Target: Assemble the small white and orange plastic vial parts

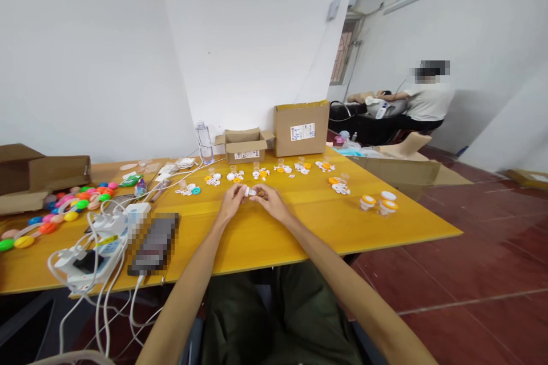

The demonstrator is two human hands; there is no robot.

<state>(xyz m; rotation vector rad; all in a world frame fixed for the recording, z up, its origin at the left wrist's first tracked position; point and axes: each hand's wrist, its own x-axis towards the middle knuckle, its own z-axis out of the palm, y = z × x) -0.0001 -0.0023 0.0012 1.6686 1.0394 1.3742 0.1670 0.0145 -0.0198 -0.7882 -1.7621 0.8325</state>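
Note:
My left hand (231, 201) and my right hand (269, 199) meet over the middle of the yellow table (308, 222), fingertips pinched together on a small white plastic part (249, 191). Just beyond the hands lies a row of small white and orange plastic parts (261, 173) in little groups. Further right sit assembled white and orange round pieces (379, 202). Details of the held part are too small to make out.
Two cardboard boxes (301, 128) and a clear water bottle (205, 143) stand at the table's far edge. At left lie colourful plastic discs (64, 208), power strips with white cables (103, 239) and a dark phone (154, 242). A person (428, 100) sits at a far desk.

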